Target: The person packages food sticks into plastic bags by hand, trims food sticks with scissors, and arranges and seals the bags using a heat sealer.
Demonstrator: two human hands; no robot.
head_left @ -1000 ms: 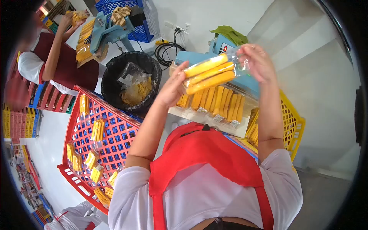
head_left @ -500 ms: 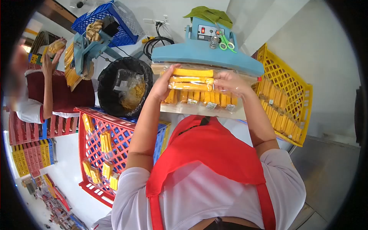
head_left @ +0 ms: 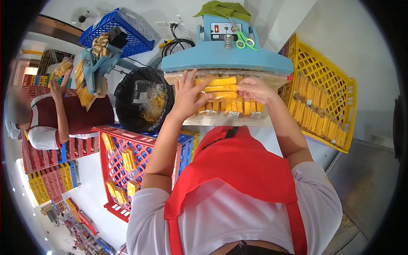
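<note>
A clear bag of yellow sticks (head_left: 219, 89) lies crosswise in front of the blue sealing machine (head_left: 227, 58), over a row of other packs (head_left: 233, 107). My left hand (head_left: 188, 97) rests on the bag's left end, its fingers spread. At the bag's right end, the fingers of my right hand (head_left: 255, 90) pinch the plastic. Green scissors (head_left: 245, 41) and a small metal cylinder (head_left: 228, 41) sit on top of the machine, beside its lit red switch.
A yellow crate (head_left: 349, 91) with packs stands right. On the left are a red crate (head_left: 104, 170) with packs, a black-lined bin (head_left: 120, 94) and a co-worker (head_left: 51, 112) at another blue machine (head_left: 95, 68). A green cloth (head_left: 223, 10) lies behind the scissors.
The bag has come down from the air to the machine's front edge and turned level. My left hand has let go of its end and spread over it. The view has shifted.
</note>
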